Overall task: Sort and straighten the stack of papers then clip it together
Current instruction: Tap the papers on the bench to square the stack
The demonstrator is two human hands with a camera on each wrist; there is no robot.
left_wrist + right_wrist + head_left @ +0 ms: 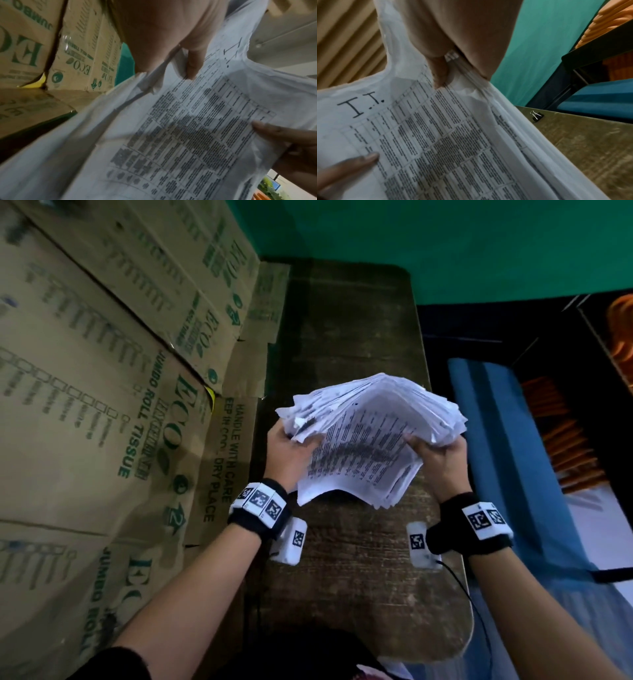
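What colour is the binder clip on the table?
Black body with silver wire handles: binder clip, seen best in the right wrist view.

White papers (pixel 370 440) carry grey-black printed tables and a black handwritten "II." Brown cardboard boxes (pixel 102 371) bear green lettering. The surface (pixel 342 337) is mottled dark brown, the wall (pixel 445 241) green. A black binder clip (pixel 537 115) has silver wire handles.

Both bare forearms wear black wristbands (pixel 260 517) with white coded tags and white camera modules (pixel 290 540).
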